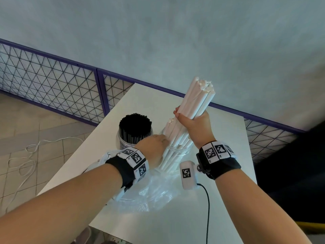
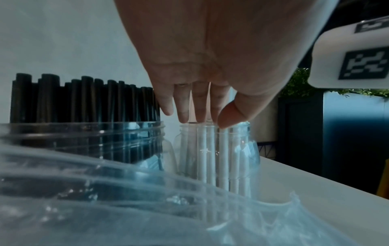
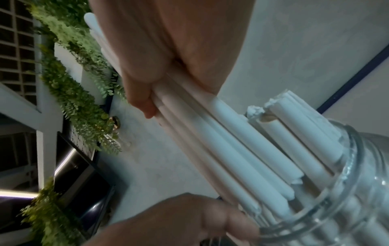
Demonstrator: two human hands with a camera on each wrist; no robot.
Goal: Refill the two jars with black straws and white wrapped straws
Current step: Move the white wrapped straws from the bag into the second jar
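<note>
On the white table (image 1: 223, 187) a clear jar (image 1: 177, 152) holds several white wrapped straws. My right hand (image 1: 191, 118) grips a thick bundle of white wrapped straws (image 1: 198, 99); it tilts up to the right, with its lower ends inside the jar's mouth. My left hand (image 1: 158, 140) reaches the same jar with straight fingers (image 2: 185, 114) at the rim, its thumb touching the rim beside the standing straws (image 2: 223, 158). To the left stands a second clear jar (image 2: 84, 138) packed with black straws (image 1: 135, 127). The right wrist view shows the bundle (image 3: 221, 141) entering the jar (image 3: 347, 208).
A crumpled clear plastic bag (image 1: 154, 192) lies on the table in front of both jars. A blue-framed wire mesh railing (image 1: 52, 85) runs behind the table, which ends just left of the black-straw jar. A white cord (image 1: 26, 162) lies on the tiled floor.
</note>
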